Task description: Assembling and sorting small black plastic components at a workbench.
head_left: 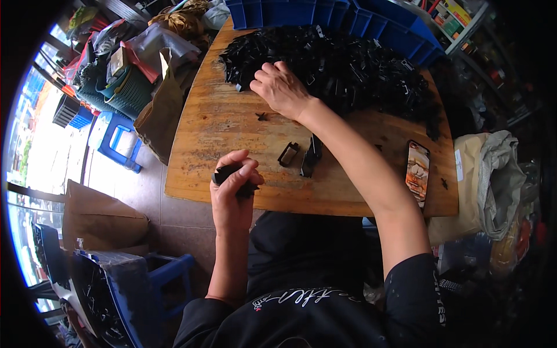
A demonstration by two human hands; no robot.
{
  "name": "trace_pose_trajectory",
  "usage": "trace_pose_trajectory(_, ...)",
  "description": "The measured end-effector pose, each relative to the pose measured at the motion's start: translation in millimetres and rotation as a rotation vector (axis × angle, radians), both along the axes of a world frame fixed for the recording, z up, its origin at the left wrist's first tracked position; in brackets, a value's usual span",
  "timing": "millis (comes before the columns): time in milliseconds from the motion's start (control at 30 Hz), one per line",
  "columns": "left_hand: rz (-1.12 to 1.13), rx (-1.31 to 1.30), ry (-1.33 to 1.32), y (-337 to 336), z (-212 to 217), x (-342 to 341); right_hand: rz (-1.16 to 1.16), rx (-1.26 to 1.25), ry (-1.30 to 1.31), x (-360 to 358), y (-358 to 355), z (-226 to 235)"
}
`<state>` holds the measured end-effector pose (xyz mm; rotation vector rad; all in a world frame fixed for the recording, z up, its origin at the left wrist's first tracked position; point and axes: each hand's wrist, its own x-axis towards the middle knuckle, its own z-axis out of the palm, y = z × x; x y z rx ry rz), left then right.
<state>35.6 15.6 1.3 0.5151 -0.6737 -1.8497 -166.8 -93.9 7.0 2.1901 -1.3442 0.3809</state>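
A broad heap of small black plastic parts (354, 75) covers the far side of the wooden table (203, 151). My right hand (281, 90) is at the heap's left front edge, its fingers curled in; anything between the fingertips is hidden. Closer to me, at the table's left front, my left hand (233, 182) is closed around black plastic parts (227, 173), which stick out past the fingers. Between the hands and the front edge lie a black rectangular frame-like part (288, 154) and a longer black piece (311, 158). A small star-shaped black bit (261, 116) lies below my right hand.
A phone (418, 171) with a lit screen lies at the table's right. Blue plastic crates (394, 32) stand behind the heap. To the left are a paper sack (156, 116), a blue stool (116, 139) and stacked baskets (125, 93). Another sack (470, 174) stands right.
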Motion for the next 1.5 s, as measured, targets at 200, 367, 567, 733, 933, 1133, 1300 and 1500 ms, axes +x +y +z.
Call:
trace_pose_trajectory(200, 0.06, 0.028, -0.042, -6.0, -0.7, 0.2, 0.176, -0.255, -0.32, 18.3, 29.7, 15.1)
trace_pose_trajectory(367, -0.063, 0.078, -0.004, 0.1, 2.6, -9.4, 0.171, -0.119, -0.586, 63.8, 123.4, 30.7)
trace_pose_trajectory(567, -0.16, 0.049, -0.114, 14.0, -6.2, -23.5, 0.083, 0.006, -1.045, 50.6, 190.4, 17.6)
trace_pose_trajectory(733, -0.127, -0.012, -0.142, 15.1, 1.7, -25.2, -0.492, 0.01, -0.636, -14.1, 192.5, 11.8)
trace_pose_trajectory(933, -0.141, -0.04, -0.12, 19.6, 2.4, -32.0, -0.452, 0.14, -0.649, -31.3, 193.2, 3.9)
trace_pose_trajectory(1133, -0.086, -0.108, -0.222, 14.9, -3.6, -28.9, -0.194, 0.142, -1.166, -5.7, 216.7, 16.0)
trace_pose_trajectory(1300, -0.101, -0.108, -0.255, 20.7, 1.2, -39.2, -0.07, 0.176, -1.391, -3.6, 232.7, 21.8)
trace_pose_trajectory(1500, -0.14, -0.146, -0.459, 32.1, 5.6, -49.0, -0.21, 0.116, -1.326, 1.2, 243.8, 28.4)
